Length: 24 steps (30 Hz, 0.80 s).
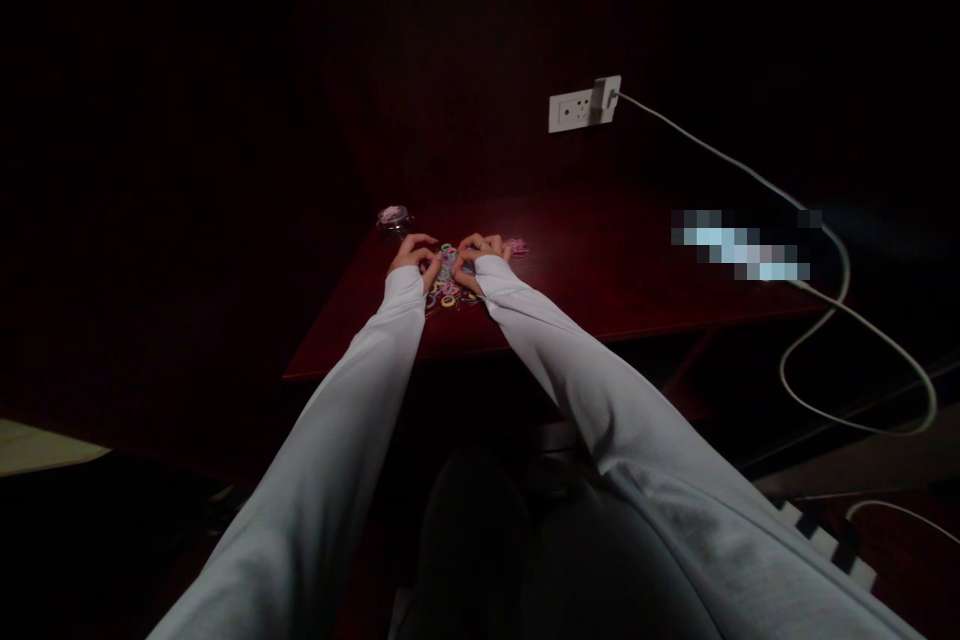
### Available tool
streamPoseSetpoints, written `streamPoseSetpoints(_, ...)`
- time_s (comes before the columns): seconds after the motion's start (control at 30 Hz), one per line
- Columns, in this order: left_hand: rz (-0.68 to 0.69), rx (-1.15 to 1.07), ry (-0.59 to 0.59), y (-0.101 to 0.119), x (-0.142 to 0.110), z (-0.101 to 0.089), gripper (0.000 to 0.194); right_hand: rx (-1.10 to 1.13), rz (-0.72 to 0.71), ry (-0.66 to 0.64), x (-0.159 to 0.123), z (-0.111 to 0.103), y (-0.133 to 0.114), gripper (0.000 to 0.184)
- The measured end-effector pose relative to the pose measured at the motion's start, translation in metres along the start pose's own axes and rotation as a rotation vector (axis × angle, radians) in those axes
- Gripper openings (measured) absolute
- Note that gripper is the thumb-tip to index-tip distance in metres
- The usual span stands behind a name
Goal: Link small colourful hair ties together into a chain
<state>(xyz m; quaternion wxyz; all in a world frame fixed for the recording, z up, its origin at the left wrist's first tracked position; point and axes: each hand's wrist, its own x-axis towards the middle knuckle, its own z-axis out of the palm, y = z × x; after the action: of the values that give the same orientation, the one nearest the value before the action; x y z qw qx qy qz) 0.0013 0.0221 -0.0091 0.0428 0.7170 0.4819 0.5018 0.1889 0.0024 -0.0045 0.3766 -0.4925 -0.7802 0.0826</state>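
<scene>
A loose pile of small hair ties (448, 301) in yellow, green, purple, pink and blue lies on the dark red table. My left hand (412, 255) rests at the pile's left side, fingers bent and apart, with nothing visible held in it. On the opposite side, my right hand (478, 255) curves round the pile's right edge, thumb and fingers spread apart. Part of the pile is hidden behind both hands. Just beyond my right hand sits a small separate heap of pink hair ties (518, 247). A small clear container (394, 218) with something pink on or in it stands behind my left hand.
The dark red tabletop (592, 290) ends in a front edge near me. A white wall socket (571, 110) holds a plug with a white cable (720, 155) looping down at the right. A pixelated bright object (739, 245) lies on the table's right part.
</scene>
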Motion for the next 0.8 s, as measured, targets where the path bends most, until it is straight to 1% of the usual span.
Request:
streamPoseSetpoints(0.13, 0.020, 0.002, -0.004, 0.003, -0.001, -0.002, 0.025, -0.005, 0.009, -0.012, 0.001, 0.002, 0.000, 0.007)
streamPoseSetpoints(0.3, 0.021, 0.021, 0.062, 0.009, -0.005, 0.000, 0.026, 0.003, 0.055, 0.022, 0.003, 0.004, -0.002, 0.011)
streamPoseSetpoints(0.47, -0.007, -0.002, 0.124, 0.015, -0.009, 0.003, 0.023, 0.029, 0.045, 0.018, 0.003, 0.003, -0.001, 0.012)
streamPoseSetpoints(0.6, -0.043, -0.012, 0.129, 0.015, -0.009, 0.003, 0.024, 0.035, 0.030, 0.008, 0.003, 0.001, 0.000, 0.009)
streamPoseSetpoints(0.8, -0.020, -0.007, 0.083, 0.014, -0.009, 0.003, 0.024, 0.004, 0.028, -0.017, 0.003, 0.000, 0.000, 0.007)
